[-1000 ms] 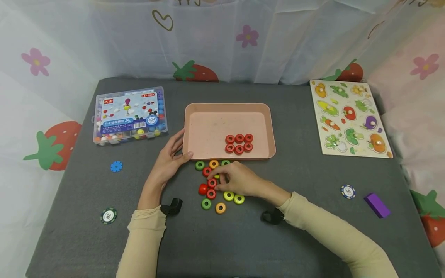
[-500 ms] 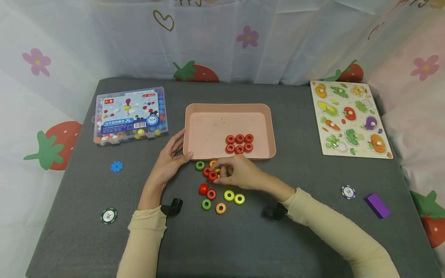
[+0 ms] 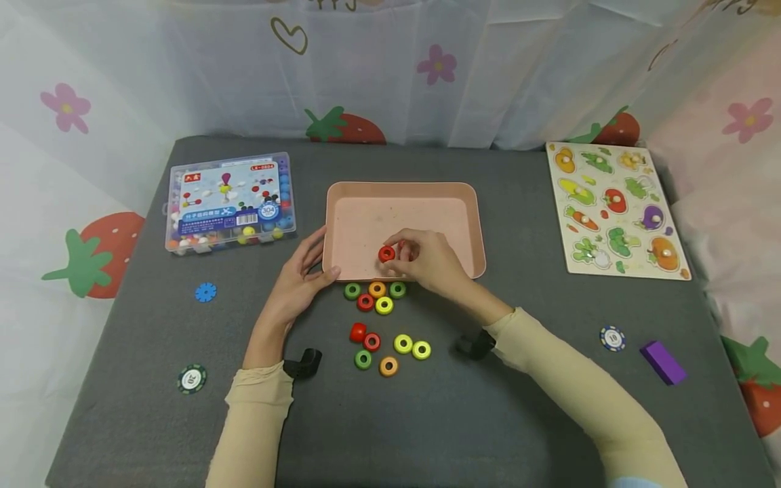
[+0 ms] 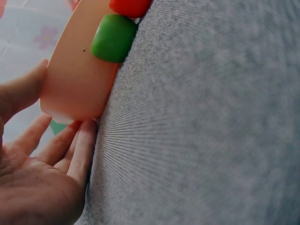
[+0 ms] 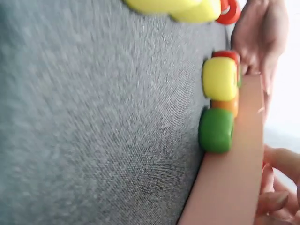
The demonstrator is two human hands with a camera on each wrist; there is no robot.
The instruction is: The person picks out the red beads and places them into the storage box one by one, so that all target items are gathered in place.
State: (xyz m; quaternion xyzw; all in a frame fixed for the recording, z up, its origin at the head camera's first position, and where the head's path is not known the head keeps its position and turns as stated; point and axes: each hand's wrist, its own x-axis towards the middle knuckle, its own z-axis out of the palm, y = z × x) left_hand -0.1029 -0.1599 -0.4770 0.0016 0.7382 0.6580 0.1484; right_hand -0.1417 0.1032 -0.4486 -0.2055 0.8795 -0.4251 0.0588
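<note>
My right hand [image 3: 430,261] pinches a red ring bead [image 3: 386,253] over the front part of the pink tray [image 3: 366,203]. Red beads lying in the tray are mostly hidden by this hand. In the right wrist view, its fingers [image 5: 276,199] show past the tray wall. My left hand [image 3: 299,278] rests at the tray's front left corner, fairly straight fingers along the side and thumb at the rim. The left wrist view shows fingertips [image 4: 86,129] at the tray's end wall. A green bead [image 4: 114,38] sits against the front wall.
Before the tray lie loose beads: yellow [image 3: 384,306], orange [image 3: 388,367], green [image 3: 363,359] and red [image 3: 358,332]. A plastic bead box [image 3: 228,203] stands left, a vegetable puzzle board [image 3: 619,210] right. Poker chips [image 3: 192,379], a blue disc [image 3: 205,292] and a purple block [image 3: 663,362] lie farther out.
My right hand has picked up a red bead from the loose group and carried it forward over the tray. The left hand has stayed at the tray's corner.
</note>
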